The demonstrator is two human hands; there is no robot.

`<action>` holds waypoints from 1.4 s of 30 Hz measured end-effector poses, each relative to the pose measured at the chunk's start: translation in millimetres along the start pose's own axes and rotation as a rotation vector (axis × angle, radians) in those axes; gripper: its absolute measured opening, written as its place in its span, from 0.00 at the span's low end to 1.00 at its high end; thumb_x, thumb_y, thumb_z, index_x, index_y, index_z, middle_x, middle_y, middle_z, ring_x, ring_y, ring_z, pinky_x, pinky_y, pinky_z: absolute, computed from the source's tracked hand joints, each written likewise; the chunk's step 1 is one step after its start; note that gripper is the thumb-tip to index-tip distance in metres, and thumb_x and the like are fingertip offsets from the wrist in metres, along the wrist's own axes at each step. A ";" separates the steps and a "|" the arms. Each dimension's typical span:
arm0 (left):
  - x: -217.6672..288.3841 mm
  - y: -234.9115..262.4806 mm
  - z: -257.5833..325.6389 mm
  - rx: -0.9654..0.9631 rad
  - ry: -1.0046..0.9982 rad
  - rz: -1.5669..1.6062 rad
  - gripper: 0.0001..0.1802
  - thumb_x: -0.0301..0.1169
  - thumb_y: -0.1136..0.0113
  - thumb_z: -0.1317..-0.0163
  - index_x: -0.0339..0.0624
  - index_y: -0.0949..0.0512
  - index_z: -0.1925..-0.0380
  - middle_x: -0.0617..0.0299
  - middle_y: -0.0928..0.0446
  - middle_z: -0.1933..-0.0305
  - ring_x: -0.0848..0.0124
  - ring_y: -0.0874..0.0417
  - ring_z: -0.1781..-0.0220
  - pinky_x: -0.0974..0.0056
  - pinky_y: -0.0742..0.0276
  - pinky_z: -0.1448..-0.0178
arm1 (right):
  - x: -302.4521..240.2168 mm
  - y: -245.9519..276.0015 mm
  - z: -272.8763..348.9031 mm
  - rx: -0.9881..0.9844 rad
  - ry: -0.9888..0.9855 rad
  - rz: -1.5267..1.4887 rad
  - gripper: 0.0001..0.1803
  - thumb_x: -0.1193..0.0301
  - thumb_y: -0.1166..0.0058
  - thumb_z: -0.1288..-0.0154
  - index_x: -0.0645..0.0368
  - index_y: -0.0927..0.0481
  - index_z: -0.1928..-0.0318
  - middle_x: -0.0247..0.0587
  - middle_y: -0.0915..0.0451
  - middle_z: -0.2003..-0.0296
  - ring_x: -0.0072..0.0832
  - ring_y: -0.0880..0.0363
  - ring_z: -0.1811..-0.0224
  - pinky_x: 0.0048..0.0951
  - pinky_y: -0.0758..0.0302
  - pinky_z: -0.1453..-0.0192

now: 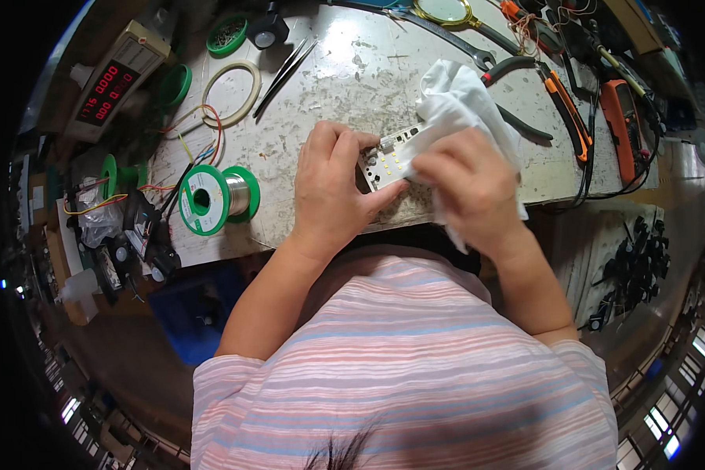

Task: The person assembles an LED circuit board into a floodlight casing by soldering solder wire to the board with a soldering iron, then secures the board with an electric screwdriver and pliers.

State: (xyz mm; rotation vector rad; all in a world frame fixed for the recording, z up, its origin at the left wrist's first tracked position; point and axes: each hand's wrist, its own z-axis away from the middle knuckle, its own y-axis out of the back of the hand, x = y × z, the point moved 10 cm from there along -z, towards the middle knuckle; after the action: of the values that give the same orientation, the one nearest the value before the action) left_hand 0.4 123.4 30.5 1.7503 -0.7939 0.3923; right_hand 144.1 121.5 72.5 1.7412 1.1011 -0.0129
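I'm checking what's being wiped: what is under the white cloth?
Under the cloth lies the right end of a white circuit board, held by the left hand. The right hand presses the cloth; the covered part cannot be seen.

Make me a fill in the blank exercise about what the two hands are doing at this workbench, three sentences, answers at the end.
1. The right hand presses a white ____ against the small circuit board.
2. The left hand steadies the board from its ____ side.
3. Left of the hands on the workbench lies a spool of solder wire with ____ flanges.

Missing words: cloth; left; green
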 end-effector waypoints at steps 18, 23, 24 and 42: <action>-2.8 -3.5 0.3 -0.021 0.021 0.054 0.31 0.36 0.17 0.63 0.43 0.21 0.56 0.56 0.29 0.56 0.55 0.25 0.53 0.54 0.27 0.48 | 15.3 -3.4 9.9 -0.024 -0.061 0.174 0.10 0.78 0.38 0.50 0.54 0.15 0.65 0.34 0.24 0.68 0.36 0.23 0.61 0.37 0.25 0.59; -1.7 -2.1 1.2 -0.012 0.020 0.044 0.31 0.37 0.18 0.62 0.43 0.21 0.56 0.56 0.29 0.57 0.55 0.25 0.53 0.54 0.27 0.48 | 35.1 8.1 12.5 -0.019 -0.135 0.221 0.09 0.78 0.36 0.51 0.55 0.15 0.66 0.35 0.24 0.69 0.37 0.23 0.62 0.37 0.25 0.60; -2.2 -2.9 1.3 -0.012 0.023 0.046 0.31 0.37 0.18 0.62 0.43 0.21 0.56 0.57 0.29 0.56 0.55 0.25 0.53 0.54 0.28 0.48 | 25.6 9.3 11.1 0.018 -0.109 0.156 0.10 0.79 0.36 0.51 0.55 0.15 0.65 0.36 0.25 0.70 0.37 0.23 0.62 0.37 0.25 0.60; -16.2 -14.5 -4.0 -0.040 -0.016 0.040 0.25 0.28 0.22 0.59 0.38 0.22 0.59 0.57 0.31 0.63 0.58 0.28 0.62 0.57 0.31 0.60 | -2.4 -20.3 15.0 0.158 0.038 -0.011 0.07 0.73 0.43 0.50 0.59 0.22 0.68 0.41 0.25 0.66 0.39 0.24 0.60 0.41 0.27 0.58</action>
State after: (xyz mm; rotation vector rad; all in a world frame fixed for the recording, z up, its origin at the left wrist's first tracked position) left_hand -0.8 134.5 11.4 1.7042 -0.8444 0.3868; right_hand 136.2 109.7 51.6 1.8827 1.1636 -0.0750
